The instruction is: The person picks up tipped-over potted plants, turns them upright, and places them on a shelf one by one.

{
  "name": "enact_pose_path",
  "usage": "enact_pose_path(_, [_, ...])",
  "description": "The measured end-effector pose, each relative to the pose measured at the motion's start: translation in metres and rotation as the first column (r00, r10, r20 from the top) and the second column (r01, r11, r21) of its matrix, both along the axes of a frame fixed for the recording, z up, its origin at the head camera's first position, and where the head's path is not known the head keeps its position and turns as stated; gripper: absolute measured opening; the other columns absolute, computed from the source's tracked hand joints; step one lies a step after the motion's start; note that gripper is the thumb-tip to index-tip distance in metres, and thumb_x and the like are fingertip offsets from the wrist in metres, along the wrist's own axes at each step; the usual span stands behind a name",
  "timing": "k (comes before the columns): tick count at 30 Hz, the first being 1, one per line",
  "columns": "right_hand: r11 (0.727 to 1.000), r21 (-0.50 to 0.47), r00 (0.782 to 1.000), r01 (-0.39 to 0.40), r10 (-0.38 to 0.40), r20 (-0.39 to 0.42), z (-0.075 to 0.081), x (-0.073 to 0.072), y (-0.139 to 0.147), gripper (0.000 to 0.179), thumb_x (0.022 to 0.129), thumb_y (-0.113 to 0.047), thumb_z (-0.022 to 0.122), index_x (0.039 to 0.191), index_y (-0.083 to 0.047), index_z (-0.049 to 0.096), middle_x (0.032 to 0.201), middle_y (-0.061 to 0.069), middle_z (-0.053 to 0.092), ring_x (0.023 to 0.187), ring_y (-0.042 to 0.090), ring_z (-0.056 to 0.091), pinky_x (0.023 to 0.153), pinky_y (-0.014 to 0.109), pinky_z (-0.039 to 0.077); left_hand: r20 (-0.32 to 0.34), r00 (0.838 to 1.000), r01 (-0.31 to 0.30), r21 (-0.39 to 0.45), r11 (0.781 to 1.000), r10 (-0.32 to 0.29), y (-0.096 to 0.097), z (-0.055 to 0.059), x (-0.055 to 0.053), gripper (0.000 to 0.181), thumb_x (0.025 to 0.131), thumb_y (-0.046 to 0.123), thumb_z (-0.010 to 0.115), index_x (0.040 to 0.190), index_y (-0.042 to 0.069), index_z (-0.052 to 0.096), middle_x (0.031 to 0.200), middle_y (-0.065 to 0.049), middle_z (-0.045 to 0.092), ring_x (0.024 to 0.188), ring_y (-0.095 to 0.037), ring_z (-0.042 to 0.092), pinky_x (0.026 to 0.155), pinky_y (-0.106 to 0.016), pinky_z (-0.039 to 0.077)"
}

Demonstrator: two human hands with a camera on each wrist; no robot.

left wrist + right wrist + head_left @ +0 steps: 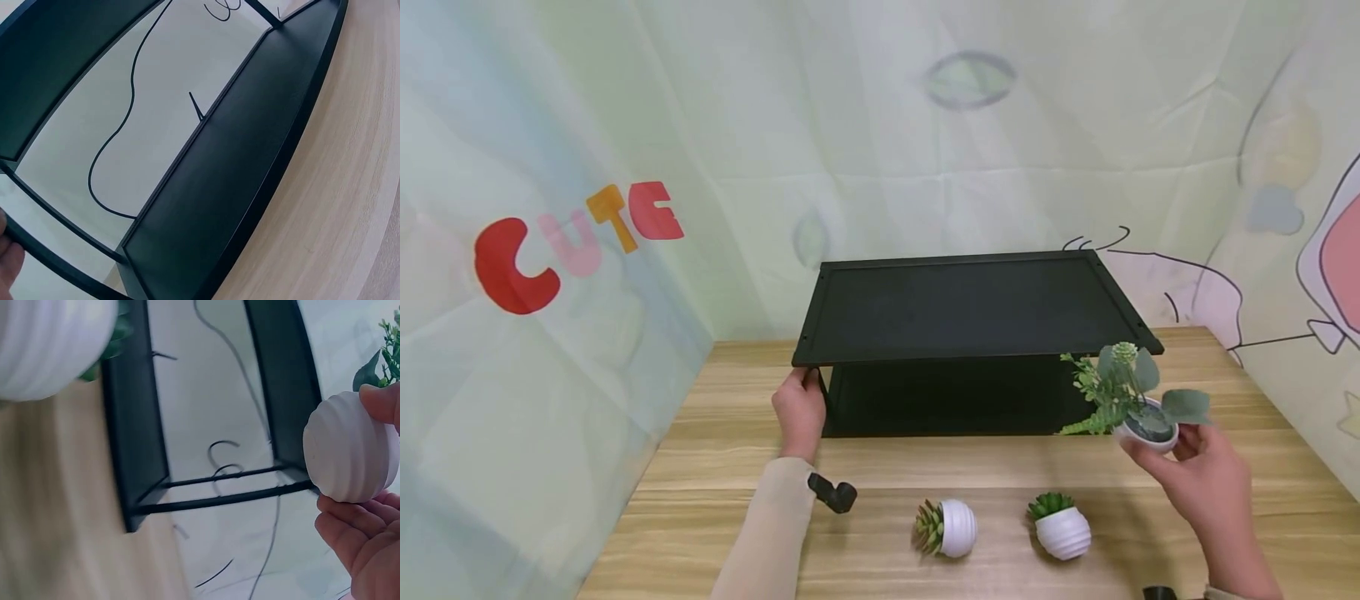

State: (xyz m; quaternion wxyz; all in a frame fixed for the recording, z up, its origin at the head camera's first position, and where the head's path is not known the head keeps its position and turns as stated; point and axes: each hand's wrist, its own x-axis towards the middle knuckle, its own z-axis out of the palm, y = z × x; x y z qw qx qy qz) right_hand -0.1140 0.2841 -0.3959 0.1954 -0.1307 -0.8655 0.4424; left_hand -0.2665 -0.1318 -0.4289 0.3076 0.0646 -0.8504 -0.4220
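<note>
A black two-tier shelf (955,308) stands on the wooden table against the backdrop. At its left front corner, my left hand (800,412) grips a post just under the top panel; only some fingertips (9,259) show in the left wrist view. Between thumb and fingers, my right hand (1206,471) holds a potted plant (1146,421) above the table at the shelf's right front. Mixed green leaves spread from its ribbed white pot (347,450), tilted in the head view. Two small potted succulents, one lying sideways (957,528) and one tilted (1063,533), lie between my forearms.
The wooden table (700,483) extends in front of the shelf and to both sides. A printed fabric backdrop (880,183) hangs close behind the shelf and along both sides. The shelf's lower panel (231,150) lies low over the table, with thin side rails at its ends.
</note>
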Motion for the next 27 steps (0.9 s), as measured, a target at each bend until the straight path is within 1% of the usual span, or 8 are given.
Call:
enact_pose_path(5, [0.998,0.050,0.999,-0.035,0.037,-0.027,0.018,-0.007,-0.002,0.067,0.074,-0.023,0.078,0.128,-0.005,0.042,0.115,0.000,0.062,0.095,-0.021,0.042,0.077,0.001,0.037,-0.016,1.000,0.010,0.002,1.000,-0.010,0.000,-0.002,0.000,0.016,0.091,0.006,0.055,0.092,-0.002,0.069,0.087,-0.019,0.069,0.076,-0.034,0.064,0.066,-0.046,0.048])
enact_pose_path(8, [0.997,0.068,0.999,-0.045,0.046,-0.011,0.030,-0.012,-0.003,0.071,0.075,-0.025,0.077,0.131,-0.003,0.039,0.121,0.013,0.061,0.110,0.000,0.053,0.074,0.001,0.037,-0.011,1.000,0.016,0.010,1.000,-0.016,0.000,-0.003,-0.001,0.016,0.092,0.007,0.055,0.093,-0.001,0.069,0.088,-0.019,0.069,0.078,-0.033,0.065,0.066,-0.045,0.049])
enact_pose_path(11, [0.996,0.074,0.999,-0.049,0.050,-0.012,0.040,-0.018,-0.005,0.069,0.076,-0.027,0.076,0.130,-0.004,0.040,0.121,0.020,0.059,0.107,0.003,0.057,0.072,0.002,0.039,-0.008,1.000,0.011,0.013,1.000,-0.011,0.001,-0.004,-0.001,0.016,0.092,0.007,0.055,0.093,-0.001,0.069,0.089,-0.018,0.069,0.079,-0.033,0.065,0.067,-0.045,0.049])
enact_pose_path(12, [0.996,0.074,0.998,-0.052,0.054,-0.014,0.043,-0.020,-0.006,0.068,0.076,-0.028,0.076,0.129,-0.004,0.041,0.119,0.017,0.060,0.105,0.002,0.058,0.070,0.003,0.040,-0.007,1.000,0.008,0.011,1.000,-0.007,0.001,-0.003,-0.001,0.015,0.092,0.007,0.055,0.092,0.000,0.069,0.089,-0.018,0.069,0.079,-0.033,0.065,0.067,-0.045,0.049])
enact_pose_path(14, [0.996,0.067,0.997,-0.062,0.064,-0.035,0.047,-0.024,-0.007,0.065,0.076,-0.027,0.076,0.127,-0.004,0.042,0.117,0.017,0.060,0.093,-0.015,0.050,0.069,0.004,0.041,-0.007,1.000,0.002,0.008,1.000,-0.002,0.000,-0.003,-0.001,0.015,0.092,0.007,0.055,0.092,0.000,0.069,0.088,-0.018,0.069,0.078,-0.033,0.065,0.067,-0.045,0.049])
enact_pose_path(15, [0.996,0.062,0.997,-0.064,0.067,-0.047,0.049,-0.027,-0.008,0.064,0.076,-0.025,0.076,0.126,-0.004,0.043,0.115,0.016,0.061,0.087,-0.019,0.045,0.067,0.005,0.041,-0.009,1.000,0.000,0.007,1.000,0.000,0.000,-0.003,-0.002,0.015,0.092,0.007,0.056,0.092,0.000,0.069,0.088,-0.018,0.069,0.078,-0.034,0.065,0.067,-0.045,0.049])
enact_pose_path(20, [0.997,0.047,0.996,-0.063,0.066,-0.060,0.059,-0.039,-0.011,0.063,0.076,-0.026,0.075,0.124,0.000,0.043,0.117,0.022,0.059,0.080,-0.020,0.045,0.061,0.006,0.042,-0.010,1.000,-0.001,-0.005,1.000,0.001,0.000,-0.002,-0.002,0.016,0.092,0.007,0.055,0.091,0.000,0.069,0.087,-0.018,0.069,0.077,-0.034,0.065,0.066,-0.045,0.049])
enact_pose_path(27, [0.997,0.033,0.997,-0.072,0.073,-0.030,0.064,-0.055,-0.014,0.064,0.078,-0.030,0.073,0.124,0.001,0.041,0.118,0.024,0.058,0.076,-0.014,0.045,0.059,0.009,0.042,0.018,1.000,-0.007,-0.008,1.000,0.007,0.000,-0.002,0.000,0.016,0.092,0.007,0.055,0.091,0.000,0.069,0.088,-0.018,0.069,0.077,-0.033,0.064,0.066,-0.045,0.048])
